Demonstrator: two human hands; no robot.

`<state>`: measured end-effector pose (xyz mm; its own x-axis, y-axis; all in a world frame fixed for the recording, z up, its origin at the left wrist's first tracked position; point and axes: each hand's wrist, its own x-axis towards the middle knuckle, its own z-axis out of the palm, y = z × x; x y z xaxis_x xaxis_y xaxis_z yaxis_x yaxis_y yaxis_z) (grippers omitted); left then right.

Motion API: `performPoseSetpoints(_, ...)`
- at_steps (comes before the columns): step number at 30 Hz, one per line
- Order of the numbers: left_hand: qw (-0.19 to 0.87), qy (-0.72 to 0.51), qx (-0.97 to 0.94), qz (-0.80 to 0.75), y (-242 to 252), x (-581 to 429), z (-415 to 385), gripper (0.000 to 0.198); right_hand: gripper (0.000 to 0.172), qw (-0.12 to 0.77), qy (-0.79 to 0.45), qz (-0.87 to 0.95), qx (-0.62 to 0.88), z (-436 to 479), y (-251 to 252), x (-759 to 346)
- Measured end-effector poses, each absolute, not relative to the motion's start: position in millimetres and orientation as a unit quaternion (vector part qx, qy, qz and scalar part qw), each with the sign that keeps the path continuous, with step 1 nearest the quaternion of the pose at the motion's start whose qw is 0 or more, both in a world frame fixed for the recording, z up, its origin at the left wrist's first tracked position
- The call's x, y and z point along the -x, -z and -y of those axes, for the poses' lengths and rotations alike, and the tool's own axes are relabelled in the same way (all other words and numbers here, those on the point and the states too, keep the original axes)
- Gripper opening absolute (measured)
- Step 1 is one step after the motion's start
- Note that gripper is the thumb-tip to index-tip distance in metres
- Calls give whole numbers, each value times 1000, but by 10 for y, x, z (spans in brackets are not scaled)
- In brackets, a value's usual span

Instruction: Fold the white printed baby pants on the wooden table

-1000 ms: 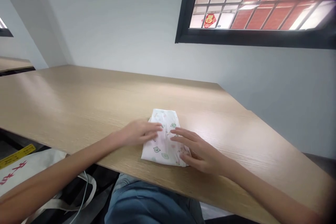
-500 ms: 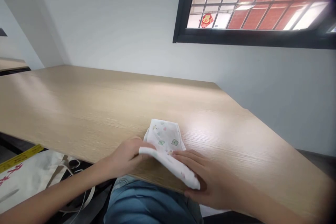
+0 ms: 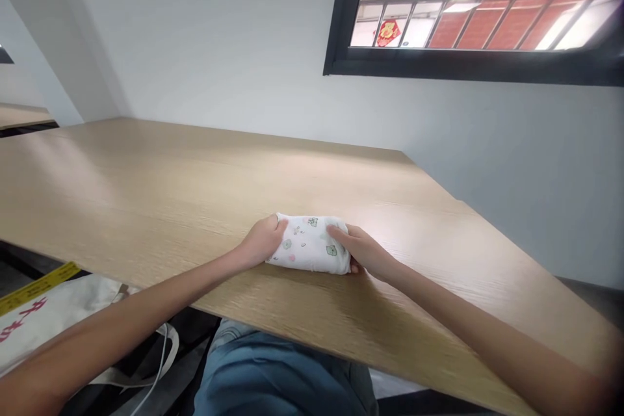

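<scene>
A small white cloth [image 3: 308,249] printed with little green and pink figures lies folded into a thick short bundle on the wooden table [image 3: 146,182]. My left hand [image 3: 262,242] grips the bundle's left end, fingers curled round it. My right hand [image 3: 359,249] holds the right end, fingers on top and thumb below. Both hands rest on the table surface near its front edge.
A white tote bag [image 3: 53,325] with red lettering sits on the floor to the left below the table. My lap in blue jeans [image 3: 273,377] is under the table edge. A grey wall and a black-framed window [image 3: 468,13] stand behind.
The near edge of the cloth, lifted half a second ago, has been folded over away from me. The flat rectangle is now a shorter, thicker bundle, and both hands have moved to its ends.
</scene>
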<state>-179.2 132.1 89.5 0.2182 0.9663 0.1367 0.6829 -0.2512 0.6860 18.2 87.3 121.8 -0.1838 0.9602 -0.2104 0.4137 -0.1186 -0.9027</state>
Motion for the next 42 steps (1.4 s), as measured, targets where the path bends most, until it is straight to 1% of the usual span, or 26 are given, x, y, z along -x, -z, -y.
performPoseSetpoints(3,208,-285,-743,-568,-870,1826,-1278,30,24,266,-443,612,598,-910,-1235,-164)
performPoseSetpoints(6,165,-288,-769,-546,-873,1837,-1211,36,29,232,-380,630,637,-945,-1239,-196)
performPoseSetpoints(8,137,-289,-786,-528,-889,1809,-1167,34,32,237,-261,673,650,-949,-1229,-189)
performPoseSetpoints(11,34,-283,-841,-461,-926,1723,-1115,35,32,265,-17,760,594,-914,-1198,-84)
performPoseSetpoints(13,-28,-253,-884,-392,-946,1677,-1094,40,32,252,68,803,537,-886,-1171,-5)
performPoseSetpoints(14,-36,-233,-899,-369,-951,1675,-1086,42,33,238,74,818,519,-879,-1156,10)
performPoseSetpoints(16,-12,-203,-907,-368,-946,1733,-1065,47,39,203,33,831,517,-880,-1120,-47)
performPoseSetpoints(18,24,-187,-894,-406,-919,1875,-1030,51,45,168,-43,830,530,-882,-1074,-230)
performPoseSetpoints(20,56,-179,-872,-451,-877,2060,-983,53,47,163,-103,822,536,-845,-1018,-480)
performPoseSetpoints(22,85,-191,-848,-487,-838,2215,-947,52,46,201,-130,796,556,-744,-962,-696)
performPoseSetpoints(23,115,-216,-833,-496,-827,2260,-942,51,45,229,-140,773,575,-673,-940,-762)
performPoseSetpoints(26,256,-318,-776,-482,-840,2234,-999,42,40,299,-203,700,616,-444,-917,-743)
performPoseSetpoints(28,325,-365,-736,-468,-870,2117,-1076,39,34,325,-254,694,590,-347,-928,-601)
performPoseSetpoints(29,342,-378,-722,-467,-883,2052,-1112,38,35,336,-269,701,568,-330,-935,-520)
performPoseSetpoints(32,387,-403,-690,-460,-897,1915,-1131,35,53,362,-281,723,517,-413,-936,-338)
performPoseSetpoints(34,409,-416,-671,-457,-883,1898,-1040,29,59,374,-301,725,494,-565,-920,-290)
performPoseSetpoints(37,423,-434,-647,-463,-847,1934,-772,20,58,405,-365,692,473,-874,-900,-271)
performPoseSetpoints(39,451,-439,-633,-451,-825,1960,-578,20,55,420,-401,664,471,-1084,-898,-259)
performPoseSetpoints(42,510,-429,-608,-432,-815,1989,-395,22,50,412,-420,657,471,-1300,-903,-241)
